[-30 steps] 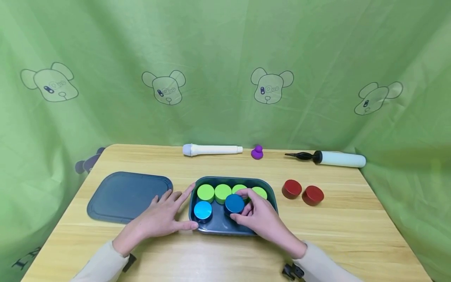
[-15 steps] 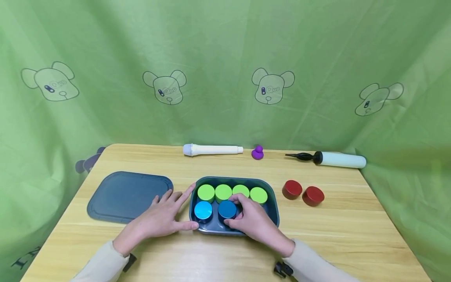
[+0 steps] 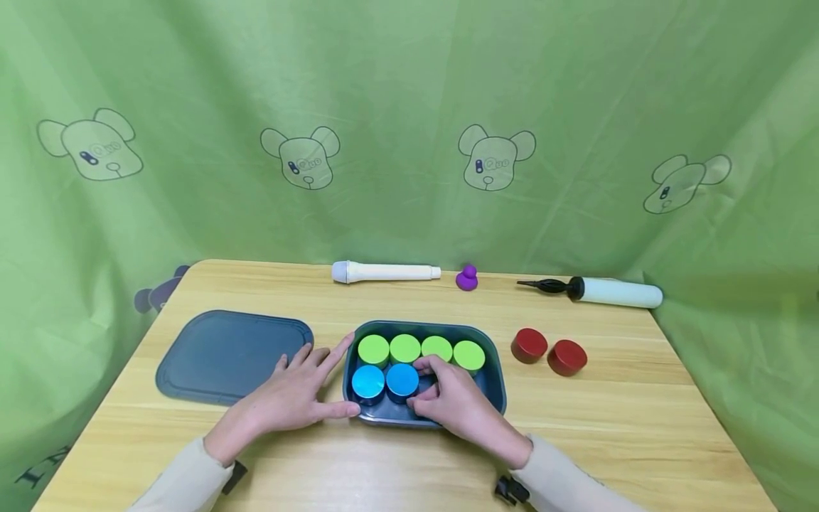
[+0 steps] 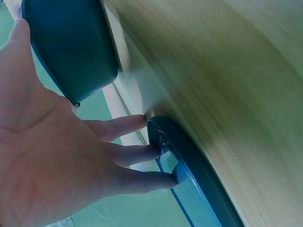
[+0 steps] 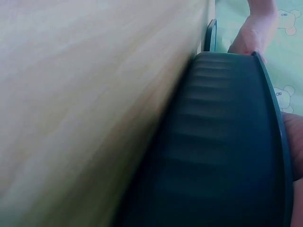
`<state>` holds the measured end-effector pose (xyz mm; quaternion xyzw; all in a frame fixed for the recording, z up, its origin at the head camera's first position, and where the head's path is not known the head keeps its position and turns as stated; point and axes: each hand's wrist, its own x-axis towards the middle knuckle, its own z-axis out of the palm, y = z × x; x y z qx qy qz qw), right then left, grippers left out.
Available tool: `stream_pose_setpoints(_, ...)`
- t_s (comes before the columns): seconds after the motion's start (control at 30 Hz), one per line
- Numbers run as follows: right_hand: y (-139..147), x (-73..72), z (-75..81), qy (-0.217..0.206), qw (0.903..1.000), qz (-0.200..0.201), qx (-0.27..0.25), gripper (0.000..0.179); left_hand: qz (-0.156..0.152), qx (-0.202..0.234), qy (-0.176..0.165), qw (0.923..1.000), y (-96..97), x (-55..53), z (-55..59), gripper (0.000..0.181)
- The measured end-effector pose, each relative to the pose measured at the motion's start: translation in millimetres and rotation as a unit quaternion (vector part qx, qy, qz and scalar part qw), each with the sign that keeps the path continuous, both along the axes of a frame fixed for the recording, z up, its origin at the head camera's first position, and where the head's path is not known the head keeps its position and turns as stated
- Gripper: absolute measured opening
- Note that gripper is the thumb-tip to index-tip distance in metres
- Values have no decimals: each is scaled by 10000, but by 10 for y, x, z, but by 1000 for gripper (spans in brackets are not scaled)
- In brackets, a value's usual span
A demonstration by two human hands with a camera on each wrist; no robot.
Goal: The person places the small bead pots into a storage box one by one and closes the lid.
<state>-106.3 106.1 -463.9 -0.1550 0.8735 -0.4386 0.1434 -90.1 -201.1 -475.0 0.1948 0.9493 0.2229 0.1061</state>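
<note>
A dark blue-grey tray (image 3: 493, 387) with raised walls holds several round pieces. A row of green cylinders (image 3: 405, 348) stands along its far side, with a blue cylinder (image 3: 368, 382) at the near left. Right beside that one is a second blue cylinder (image 3: 402, 381), level in the tray; my right hand (image 3: 457, 398) holds its right side between thumb and fingers. The right wrist view shows mostly the tray's outer wall (image 5: 227, 142). My left hand (image 3: 291, 398) lies spread, index finger and thumb against the tray's left end, other fingertips touching a flat lid (image 4: 175, 151).
The dark lid (image 3: 230, 355) lies left of the tray. Two red cylinders (image 3: 529, 345) stand to the right. Along the back are a white toy microphone (image 3: 387, 272), a purple knobbed piece (image 3: 468, 278) and a hand pump (image 3: 621, 291). A green curtain (image 3: 409, 213) hangs behind.
My right hand has carried the second blue cylinder left and down, until it stands beside the first one. My left hand stays where it was.
</note>
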Motion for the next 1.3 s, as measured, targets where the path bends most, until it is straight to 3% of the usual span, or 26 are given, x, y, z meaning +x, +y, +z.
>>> stream_pose_setpoints(0.77, 111, 36, 94, 181, 9984, -269, -454, 50, -5, 24, -1, 10000, 2, 12, 24, 110)
stream_pose_setpoints(1.3, 525, 41, 153, 695, 9947, -533, -538, 38, 12, 82, -85, 9999, 10, 4, 30, 111)
